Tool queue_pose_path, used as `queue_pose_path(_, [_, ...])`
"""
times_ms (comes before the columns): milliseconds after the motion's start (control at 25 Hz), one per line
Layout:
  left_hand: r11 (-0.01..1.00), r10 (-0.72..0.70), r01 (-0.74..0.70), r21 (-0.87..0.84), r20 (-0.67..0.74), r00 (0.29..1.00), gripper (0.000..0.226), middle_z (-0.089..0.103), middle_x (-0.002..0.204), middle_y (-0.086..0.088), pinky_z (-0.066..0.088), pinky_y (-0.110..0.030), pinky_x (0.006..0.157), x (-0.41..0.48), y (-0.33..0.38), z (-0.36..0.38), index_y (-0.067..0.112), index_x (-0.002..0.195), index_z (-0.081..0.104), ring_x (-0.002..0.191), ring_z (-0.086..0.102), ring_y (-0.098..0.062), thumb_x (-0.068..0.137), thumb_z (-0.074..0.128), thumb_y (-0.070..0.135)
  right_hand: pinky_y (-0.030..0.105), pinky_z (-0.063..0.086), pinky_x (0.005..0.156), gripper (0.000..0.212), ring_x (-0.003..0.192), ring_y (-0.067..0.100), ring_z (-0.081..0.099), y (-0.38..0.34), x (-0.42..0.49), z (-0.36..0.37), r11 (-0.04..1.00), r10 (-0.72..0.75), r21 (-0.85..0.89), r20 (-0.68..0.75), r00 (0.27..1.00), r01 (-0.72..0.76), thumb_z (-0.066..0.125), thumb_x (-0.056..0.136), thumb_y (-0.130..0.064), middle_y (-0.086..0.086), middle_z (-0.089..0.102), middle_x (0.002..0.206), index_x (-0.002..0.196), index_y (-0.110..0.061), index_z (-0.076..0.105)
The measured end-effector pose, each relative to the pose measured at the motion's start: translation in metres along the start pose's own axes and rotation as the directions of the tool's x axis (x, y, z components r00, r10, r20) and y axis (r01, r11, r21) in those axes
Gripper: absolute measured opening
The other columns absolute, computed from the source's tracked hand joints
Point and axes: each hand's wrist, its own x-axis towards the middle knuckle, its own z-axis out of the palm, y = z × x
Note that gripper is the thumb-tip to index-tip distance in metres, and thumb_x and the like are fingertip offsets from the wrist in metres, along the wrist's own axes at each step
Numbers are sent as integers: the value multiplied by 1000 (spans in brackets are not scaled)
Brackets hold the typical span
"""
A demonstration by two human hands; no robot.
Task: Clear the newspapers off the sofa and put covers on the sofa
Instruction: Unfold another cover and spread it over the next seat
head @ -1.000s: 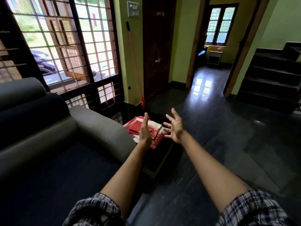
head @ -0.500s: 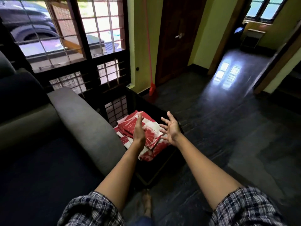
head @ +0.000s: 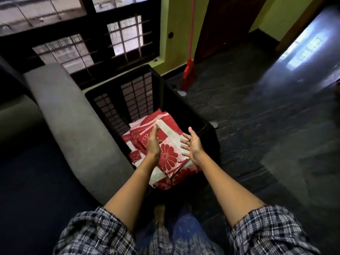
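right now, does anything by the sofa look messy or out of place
Only the red-and-white floral covers on the black side table: the folded pieces lie fanned at different angles, not squared up. Nothing looks spilled or torn. The left hand and right hand are open over them.

Rolled-up blue-and-white plaid shirt sleeves, blue patterned trousers, forearms bare.

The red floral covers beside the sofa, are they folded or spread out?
Folded. The covers lie as a stack of layered rectangles with straight folded edges, beside the sofa arm, not draped over it.
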Motion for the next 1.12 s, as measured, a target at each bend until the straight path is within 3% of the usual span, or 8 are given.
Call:
queue_pose_path(240, [980, -192, 185, -68, -124, 974, 62, 36, 146, -10, 32, -40, 93, 51, -25, 20, 13, 139, 39, 125, 42, -34, 96, 22, 53, 44, 36, 103, 56, 125, 29, 44, 7, 77, -14, 973, 127, -189, -27, 992, -130, 29, 98, -47, 12, 44, 138, 140, -10, 40])
queue_pose_path(400, [958, -282, 267, -107, -183, 942, 60, 36, 147, -8, 31, -44, 101, 74, -40, 35, 13, 140, 40, 125, 41, -32, 96, 22, 51, 26, 38, 67, 30, 84, 16, 53, 14, 121, -21, 870, 61, -485, -73, 995, -89, 38, 99, -30, 11, 52, 106, 115, -10, 55])
queue_pose_path(560, [936, -346, 316, -155, -246, 905, 59, 38, 145, -11, 36, -43, 99, 93, -57, 39, 11, 139, 40, 126, 40, -37, 97, 21, 48, 27, 36, 91, 44, 122, 27, 46, 26, 153, -37, 747, 61, -656, -97, 993, -110, 49, 95, -22, 10, 48, 136, 136, -9, 41])
queue_pose_path(760, [912, -404, 357, -202, -301, 864, 56, 40, 141, -12, 37, -39, 95, 103, -88, 38, 12, 135, 43, 114, 47, -29, 98, 21, 47, 33, 37, 100, 54, 126, 31, 43, 47, 184, -52, 621, 158, -764, -98, 983, -176, 55, 91, -17, 14, 43, 140, 140, -10, 32])
queue_pose_path(840, [903, -426, 374, -211, -318, 847, 55, 42, 140, -12, 33, -43, 104, 103, -99, 38, 13, 135, 43, 121, 45, -33, 98, 20, 47, 36, 40, 97, 46, 122, 32, 46, 48, 192, -50, 557, 166, -808, -118, 979, -192, 59, 87, -15, 16, 49, 132, 130, -8, 44])
queue_pose_path(920, [889, -454, 397, -230, -322, 830, 56, 44, 137, -12, 33, -42, 104, 102, -107, 41, 13, 137, 42, 118, 47, -31, 97, 22, 47, 40, 46, 88, 11, 105, 31, 56, 47, 199, -47, 480, 152, -861, -106, 983, -168, 64, 83, -15, 16, 61, 105, 89, -8, 58])
queue_pose_path(1000, [890, -450, 394, -231, -296, 842, 54, 51, 128, -9, 38, -35, 96, 100, -113, 43, 10, 135, 43, 115, 51, -27, 96, 31, 46, 37, 50, 78, 13, 92, 26, 60, 42, 201, -42, 524, 241, -832, -63, 968, -185, 65, 83, -11, 12, 63, 90, 74, -8, 56])
queue_pose_path(1120, [939, -337, 345, -6, -231, 913, 56, 49, 132, -3, 39, -35, 104, 93, -119, 36, 15, 134, 42, 122, 47, -20, 86, 60, 37, 38, 56, 77, 30, 95, 30, 64, 26, 193, -26, 772, 502, -493, 87, 860, -401, 58, 86, 5, 21, 61, 117, 115, 7, 55])
